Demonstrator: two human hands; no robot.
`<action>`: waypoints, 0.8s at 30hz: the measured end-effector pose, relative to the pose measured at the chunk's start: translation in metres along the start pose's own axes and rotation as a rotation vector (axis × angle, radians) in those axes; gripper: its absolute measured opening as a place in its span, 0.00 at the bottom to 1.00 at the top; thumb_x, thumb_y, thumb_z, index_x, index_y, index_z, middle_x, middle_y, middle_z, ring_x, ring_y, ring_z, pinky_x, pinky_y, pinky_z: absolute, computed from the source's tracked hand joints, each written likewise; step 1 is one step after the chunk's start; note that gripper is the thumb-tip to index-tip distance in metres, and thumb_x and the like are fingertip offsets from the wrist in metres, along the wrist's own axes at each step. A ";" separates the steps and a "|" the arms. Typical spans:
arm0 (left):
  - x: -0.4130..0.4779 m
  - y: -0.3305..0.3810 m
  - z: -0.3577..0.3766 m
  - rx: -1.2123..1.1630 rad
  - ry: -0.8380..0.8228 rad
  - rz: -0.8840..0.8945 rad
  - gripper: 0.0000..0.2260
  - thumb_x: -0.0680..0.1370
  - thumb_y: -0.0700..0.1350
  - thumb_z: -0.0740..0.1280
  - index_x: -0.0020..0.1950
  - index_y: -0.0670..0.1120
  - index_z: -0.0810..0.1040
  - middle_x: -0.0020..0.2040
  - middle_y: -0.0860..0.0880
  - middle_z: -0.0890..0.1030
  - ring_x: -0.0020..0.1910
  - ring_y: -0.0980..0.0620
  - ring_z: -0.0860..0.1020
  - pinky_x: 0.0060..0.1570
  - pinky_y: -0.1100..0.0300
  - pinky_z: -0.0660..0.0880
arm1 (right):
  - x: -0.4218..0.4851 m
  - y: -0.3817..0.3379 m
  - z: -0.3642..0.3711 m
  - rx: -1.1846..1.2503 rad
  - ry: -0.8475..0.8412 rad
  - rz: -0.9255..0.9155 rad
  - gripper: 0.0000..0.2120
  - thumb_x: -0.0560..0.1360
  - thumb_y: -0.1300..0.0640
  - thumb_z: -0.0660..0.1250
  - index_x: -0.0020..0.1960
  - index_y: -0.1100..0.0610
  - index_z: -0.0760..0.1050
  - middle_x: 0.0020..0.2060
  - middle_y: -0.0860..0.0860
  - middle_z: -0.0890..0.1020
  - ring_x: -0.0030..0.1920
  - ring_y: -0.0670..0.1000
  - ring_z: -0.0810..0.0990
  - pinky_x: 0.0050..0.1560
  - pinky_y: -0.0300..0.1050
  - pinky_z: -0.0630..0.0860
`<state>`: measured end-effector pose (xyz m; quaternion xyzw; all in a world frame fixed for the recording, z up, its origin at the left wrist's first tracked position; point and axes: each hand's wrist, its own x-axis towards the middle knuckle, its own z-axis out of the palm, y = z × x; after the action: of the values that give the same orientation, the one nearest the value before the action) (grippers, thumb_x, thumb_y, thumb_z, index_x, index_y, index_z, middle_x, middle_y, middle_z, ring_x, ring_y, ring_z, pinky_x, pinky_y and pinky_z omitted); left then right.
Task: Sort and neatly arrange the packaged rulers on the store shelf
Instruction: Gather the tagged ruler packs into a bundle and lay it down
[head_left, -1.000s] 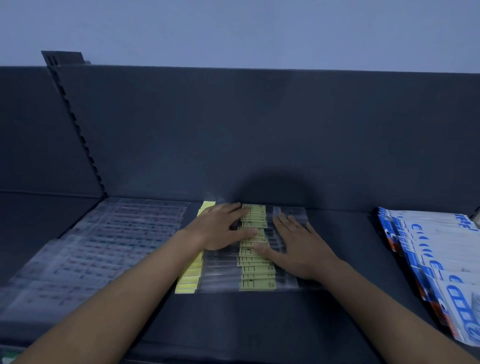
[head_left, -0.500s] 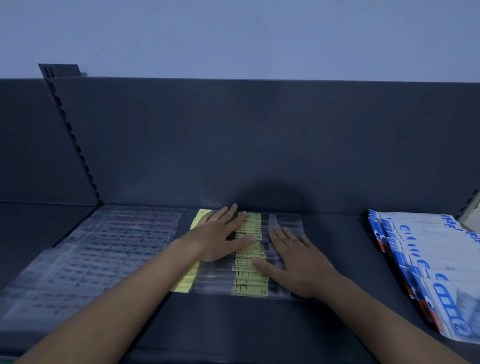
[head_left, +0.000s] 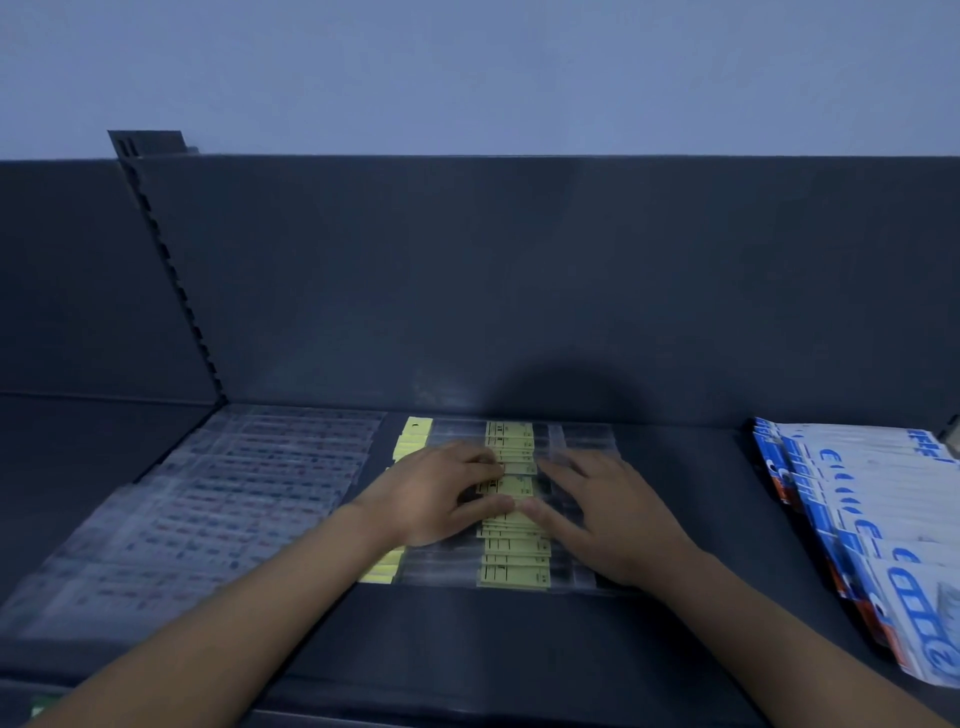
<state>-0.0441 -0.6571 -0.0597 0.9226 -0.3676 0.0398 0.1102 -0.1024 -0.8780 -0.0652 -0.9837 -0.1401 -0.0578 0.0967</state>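
Note:
A row of clear packaged rulers with yellow labels (head_left: 511, 564) lies overlapped on the dark shelf (head_left: 519, 649), running from the back panel toward me. My left hand (head_left: 436, 491) rests flat on the left part of the row, fingers pointing right onto the labels. My right hand (head_left: 608, 512) lies flat on the right part, thumb touching the labels near my left thumb. Both hands press the packs with straight fingers. Yellow card ends (head_left: 413, 436) stick out at the row's left side.
A second batch of clear ruler packs with red and blue print (head_left: 208, 499) covers the shelf's left side. Blue-and-white packets (head_left: 878, 525) lie fanned at the right. A dark back panel (head_left: 519, 286) with a slotted upright (head_left: 171, 270) closes the rear.
Both hands have drawn closer together on the yellow-labelled row, thumbs now almost meeting. The view has tilted slightly, so the shelf sits lower in frame.

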 end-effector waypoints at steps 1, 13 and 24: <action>-0.001 0.001 -0.001 0.009 0.022 0.021 0.26 0.78 0.65 0.56 0.67 0.51 0.76 0.67 0.56 0.74 0.65 0.56 0.71 0.63 0.60 0.69 | -0.001 0.000 0.000 -0.004 0.008 -0.004 0.46 0.68 0.24 0.34 0.75 0.49 0.61 0.73 0.46 0.64 0.72 0.47 0.60 0.71 0.46 0.56; 0.009 -0.018 -0.005 -0.121 0.002 -0.110 0.32 0.74 0.69 0.60 0.75 0.55 0.65 0.76 0.55 0.62 0.73 0.53 0.62 0.71 0.54 0.61 | 0.009 0.012 0.009 0.087 0.042 0.035 0.34 0.77 0.33 0.48 0.76 0.51 0.56 0.77 0.49 0.56 0.76 0.48 0.51 0.75 0.47 0.48; 0.023 -0.034 0.009 -0.144 -0.123 -0.256 0.42 0.67 0.79 0.51 0.77 0.61 0.55 0.76 0.59 0.56 0.75 0.55 0.52 0.70 0.58 0.47 | 0.037 0.037 0.011 0.160 -0.158 0.200 0.42 0.73 0.29 0.52 0.78 0.49 0.42 0.78 0.47 0.44 0.76 0.47 0.42 0.73 0.51 0.36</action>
<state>-0.0045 -0.6504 -0.0704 0.9522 -0.2552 -0.0577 0.1577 -0.0557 -0.9007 -0.0770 -0.9834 -0.0530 0.0412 0.1687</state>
